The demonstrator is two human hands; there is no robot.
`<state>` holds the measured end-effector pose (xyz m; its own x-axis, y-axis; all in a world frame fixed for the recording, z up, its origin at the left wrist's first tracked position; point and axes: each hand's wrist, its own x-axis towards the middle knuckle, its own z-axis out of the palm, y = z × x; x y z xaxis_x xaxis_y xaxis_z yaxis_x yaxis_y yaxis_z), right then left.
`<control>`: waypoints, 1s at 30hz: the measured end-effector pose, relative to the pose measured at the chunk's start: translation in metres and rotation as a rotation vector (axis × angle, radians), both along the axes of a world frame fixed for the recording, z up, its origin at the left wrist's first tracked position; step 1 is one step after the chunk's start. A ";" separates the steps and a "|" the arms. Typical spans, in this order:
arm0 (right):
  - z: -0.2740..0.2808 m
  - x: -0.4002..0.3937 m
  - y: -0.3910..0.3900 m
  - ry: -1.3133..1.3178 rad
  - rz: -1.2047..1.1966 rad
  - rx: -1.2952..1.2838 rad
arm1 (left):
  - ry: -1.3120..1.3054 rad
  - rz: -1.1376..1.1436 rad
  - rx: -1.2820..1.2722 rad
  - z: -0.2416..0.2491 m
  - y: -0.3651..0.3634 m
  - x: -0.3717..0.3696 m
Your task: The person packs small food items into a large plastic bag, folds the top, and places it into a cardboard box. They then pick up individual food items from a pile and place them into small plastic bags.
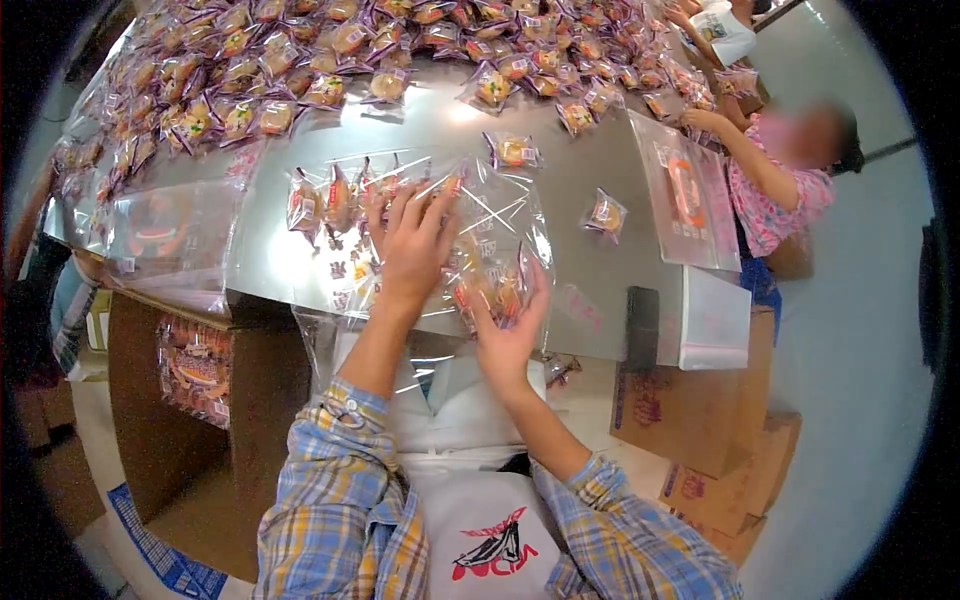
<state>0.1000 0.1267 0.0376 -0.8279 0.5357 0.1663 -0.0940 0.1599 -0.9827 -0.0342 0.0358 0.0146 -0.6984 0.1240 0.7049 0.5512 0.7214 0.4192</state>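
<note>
A large clear plastic bag [505, 220] with printed marks lies on the metal table in front of me. Several small wrapped pastries [337, 203] in purple-edged wrappers form a row at its far side. My left hand [412, 245] rests over the right part of that row, fingers spread and touching the wrappers. Lower right, my right hand [512, 335] has thumb and fingers around a couple of wrapped pastries [508, 290] by the table's near edge. Glare on the film hides which pastries are inside the bag.
A large heap of wrapped pastries [390, 45] covers the far table. Two loose packets lie right of the bag. Stacks of clear bags [685, 190] sit at the right. An open cardboard box [270, 400] stands below left. A co-worker [780, 185] works at the right edge.
</note>
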 end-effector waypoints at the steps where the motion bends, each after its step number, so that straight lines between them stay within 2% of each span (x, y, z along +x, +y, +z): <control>1: 0.001 -0.005 0.004 -0.027 -0.046 0.316 | 0.005 0.018 -0.049 0.000 -0.001 0.000; 2: -0.001 -0.006 0.006 -0.055 -0.095 0.632 | -0.003 0.007 -0.044 0.000 -0.002 0.001; 4: -0.006 -0.007 0.008 -0.102 0.063 0.312 | -0.019 -0.009 -0.026 0.000 -0.004 0.000; 6: -0.005 0.005 0.005 -0.158 0.101 -0.061 | -0.022 0.009 -0.058 0.000 -0.003 0.002; 9: -0.005 0.020 0.017 -0.119 0.094 0.039 | 0.058 0.025 -0.031 -0.003 -0.001 -0.004; 12: -0.004 0.027 0.030 -0.154 0.097 0.453 | 0.087 0.024 -0.003 -0.006 0.000 -0.004; 15: 0.009 0.027 0.032 -0.184 0.116 0.692 | 0.067 0.020 0.002 -0.005 0.000 -0.004; 18: 0.023 0.027 0.017 -0.304 0.007 0.554 | 0.008 0.011 -0.005 -0.002 0.000 -0.001; 21: 0.008 0.026 0.023 -0.216 -0.016 0.822 | -0.078 -0.025 0.021 -0.006 0.000 -0.002; 24: 0.017 0.019 0.022 -0.109 0.111 0.978 | 0.021 0.019 -0.021 -0.007 -0.001 -0.005; 28: 0.042 0.019 0.002 -0.350 0.247 1.036 | 0.067 0.031 -0.012 -0.009 0.001 -0.007; 30: 0.022 0.019 0.006 -0.344 0.208 0.947 | 0.065 0.043 -0.021 -0.010 0.002 -0.007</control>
